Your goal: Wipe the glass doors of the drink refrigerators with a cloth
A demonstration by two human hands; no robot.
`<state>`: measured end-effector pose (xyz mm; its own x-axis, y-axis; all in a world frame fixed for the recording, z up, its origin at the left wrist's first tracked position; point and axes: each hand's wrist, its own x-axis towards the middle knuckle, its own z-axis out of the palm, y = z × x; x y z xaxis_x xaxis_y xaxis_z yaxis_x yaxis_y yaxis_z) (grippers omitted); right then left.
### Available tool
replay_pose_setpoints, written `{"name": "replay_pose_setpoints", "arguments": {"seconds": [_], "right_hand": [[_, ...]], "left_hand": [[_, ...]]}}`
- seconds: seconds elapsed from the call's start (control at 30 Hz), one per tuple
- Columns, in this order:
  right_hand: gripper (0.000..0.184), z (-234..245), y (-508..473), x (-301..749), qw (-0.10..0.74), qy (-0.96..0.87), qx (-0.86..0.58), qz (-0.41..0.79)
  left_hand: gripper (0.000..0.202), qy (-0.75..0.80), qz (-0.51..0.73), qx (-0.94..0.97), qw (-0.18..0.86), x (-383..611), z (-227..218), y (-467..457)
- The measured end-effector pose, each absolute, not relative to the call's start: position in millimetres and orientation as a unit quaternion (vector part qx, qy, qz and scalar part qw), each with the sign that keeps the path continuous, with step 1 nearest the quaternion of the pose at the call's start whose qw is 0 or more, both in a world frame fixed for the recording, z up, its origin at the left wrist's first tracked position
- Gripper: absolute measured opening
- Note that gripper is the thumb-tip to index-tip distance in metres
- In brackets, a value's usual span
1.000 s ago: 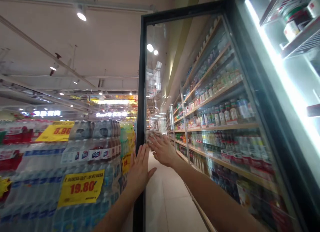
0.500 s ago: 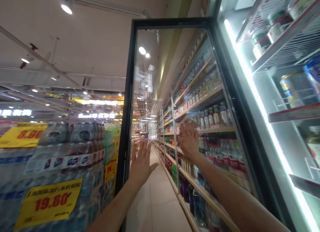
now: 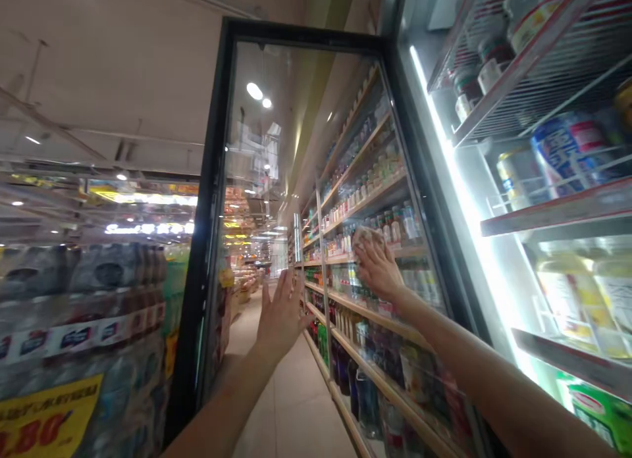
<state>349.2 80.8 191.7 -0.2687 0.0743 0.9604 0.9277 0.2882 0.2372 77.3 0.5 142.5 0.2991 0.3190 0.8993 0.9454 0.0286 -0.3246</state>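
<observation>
The right hand (image 3: 378, 267) had its grip spread nearly flat over the cloth (image 3: 368, 236), which lay beneath and just beyond the fingertips, against the door (image 3: 210, 181); the left hand (image 3: 281, 316), fingers extended, held nothing before the glass.

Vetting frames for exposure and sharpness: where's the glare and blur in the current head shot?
Head view: the cooler's light strip is blown out to white; same view, bright lamp spots show in the glass door; same view, small print on the yellow price sign is smeared, and the left hand and right hand look slightly soft.
</observation>
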Motion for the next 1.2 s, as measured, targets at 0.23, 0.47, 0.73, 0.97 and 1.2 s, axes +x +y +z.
{"name": "replay_pose_setpoints", "arguments": {"seconds": [0.23, 0.47, 0.73, 0.97, 1.2], "right_hand": [[0.056, 175.2, 85.4, 387.8, 0.566, -0.538, -0.517, -0.35], [0.05, 137.3, 83.5, 355.6, 0.446, -0.682, -0.376, -0.442], [0.057, 113.2, 89.4, 382.0, 0.533, -0.574, -0.487, -0.386], [0.049, 68.1, 77.3, 332.5, 0.439, -0.701, -0.349, -0.441], [0.056, 59.4, 78.6, 341.3, 0.53, -0.601, -0.455, -0.389]], "left_hand": [[0.073, -0.512, -0.296, -0.631, 0.502, 94.5, 134.9, 8.3], [0.071, -0.525, -0.304, -0.621, 0.496, 99.0, 124.1, 11.1], [0.086, -0.533, -0.314, -0.64, 0.456, 112.8, 93.4, 10.6], [0.088, -0.535, -0.303, -0.656, 0.437, 116.1, 83.0, 2.6], [0.084, -0.531, -0.302, -0.658, 0.44, 115.4, 71.6, 0.5]]}}
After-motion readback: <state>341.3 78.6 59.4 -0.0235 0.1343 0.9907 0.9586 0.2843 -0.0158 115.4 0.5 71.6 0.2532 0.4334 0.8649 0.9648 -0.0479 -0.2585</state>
